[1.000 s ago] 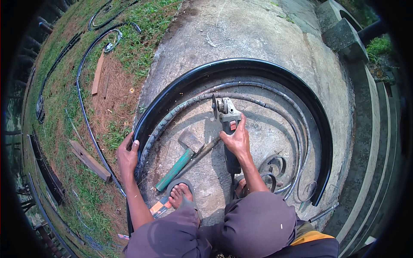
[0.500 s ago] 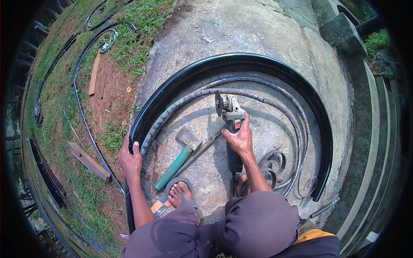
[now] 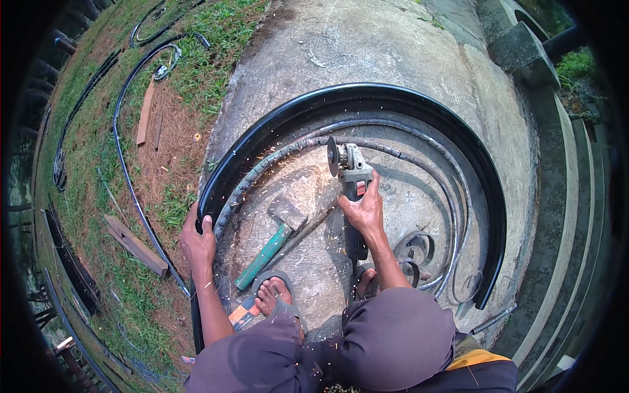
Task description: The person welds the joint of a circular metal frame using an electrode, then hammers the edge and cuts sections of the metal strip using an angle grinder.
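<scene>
My left hand (image 3: 198,243) is closed around the left side of a large, glossy black curved strip (image 3: 348,90) that arcs over the concrete. My right hand (image 3: 367,213) grips the dark body of an angle grinder (image 3: 355,171), thumb and fingers wrapped round it. Its upright disc (image 3: 333,156) is beside a worn grey hose (image 3: 263,162) that curves inside the black arc; whether they touch is unclear. Sparks scatter leftward and down toward my feet. Between my hands lies a hammer (image 3: 267,254) with a green handle and a blocky metal head.
A dark rod (image 3: 321,216) lies along the hammer. Cut rings (image 3: 419,247) rest right of my right forearm. Grass on the left holds a wooden board (image 3: 145,112), another plank (image 3: 136,247) and long black hoses (image 3: 116,124). Concrete steps (image 3: 557,229) run along the right.
Sparks now fly across the concrete, hammer and my feet, where none showed before. The grinder and both hands have hardly moved.
</scene>
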Motion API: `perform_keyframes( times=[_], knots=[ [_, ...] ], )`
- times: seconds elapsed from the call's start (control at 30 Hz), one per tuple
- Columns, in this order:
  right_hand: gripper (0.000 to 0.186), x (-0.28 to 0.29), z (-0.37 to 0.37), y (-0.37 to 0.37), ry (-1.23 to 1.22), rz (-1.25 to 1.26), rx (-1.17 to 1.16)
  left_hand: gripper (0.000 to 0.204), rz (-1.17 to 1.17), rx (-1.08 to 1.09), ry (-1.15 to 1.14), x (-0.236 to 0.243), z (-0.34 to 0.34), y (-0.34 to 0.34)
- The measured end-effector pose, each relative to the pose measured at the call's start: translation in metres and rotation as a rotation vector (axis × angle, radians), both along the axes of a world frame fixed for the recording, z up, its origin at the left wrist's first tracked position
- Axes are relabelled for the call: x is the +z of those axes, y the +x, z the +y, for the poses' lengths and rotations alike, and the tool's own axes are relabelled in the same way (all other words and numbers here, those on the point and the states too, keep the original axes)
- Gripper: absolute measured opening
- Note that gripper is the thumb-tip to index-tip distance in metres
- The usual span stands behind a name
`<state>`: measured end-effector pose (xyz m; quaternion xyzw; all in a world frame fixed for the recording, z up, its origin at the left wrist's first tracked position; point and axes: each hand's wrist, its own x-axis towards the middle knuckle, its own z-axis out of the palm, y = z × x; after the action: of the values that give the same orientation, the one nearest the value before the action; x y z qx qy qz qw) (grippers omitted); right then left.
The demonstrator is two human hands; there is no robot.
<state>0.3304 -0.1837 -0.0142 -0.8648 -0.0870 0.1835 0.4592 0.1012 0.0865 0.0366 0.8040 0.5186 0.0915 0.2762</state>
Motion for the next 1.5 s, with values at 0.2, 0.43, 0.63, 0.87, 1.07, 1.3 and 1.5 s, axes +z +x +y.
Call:
perform_keyframes(
  times=[0.2,0.43,0.63,0.87,1.07,1.3,1.5],
  knots=[
    [0.101,0.001,0.001,0.0,-0.07,0.059,0.007,0.049,0.008,0.052,-0.097,0.011,0.0,0.005],
    [0.102,0.002,0.006,0.004,-0.046,0.015,-0.005,0.027,-0.137,-0.197,0.581,-0.005,-0.026,-0.004],
    [0.102,0.002,0.002,0.006,-0.09,0.025,0.003,0.043,0.062,-0.551,0.124,-0.033,-0.102,-0.019],
    [0.102,-0.007,0.002,0.001,-0.138,0.052,0.018,0.043,0.11,-0.508,0.084,-0.048,-0.117,-0.033],
    [0.1,-0.003,0.004,0.004,-0.123,0.045,0.012,0.04,0.058,-0.595,0.349,-0.048,-0.118,-0.035],
    [0.098,-0.002,0.004,0.006,-0.059,0.033,0.018,0.04,0.085,-0.599,0.288,-0.05,-0.118,-0.035],
    [0.099,-0.001,0.006,0.006,-0.101,0.054,0.034,0.04,0.131,-0.596,0.279,-0.057,-0.118,-0.037]
  ],
)
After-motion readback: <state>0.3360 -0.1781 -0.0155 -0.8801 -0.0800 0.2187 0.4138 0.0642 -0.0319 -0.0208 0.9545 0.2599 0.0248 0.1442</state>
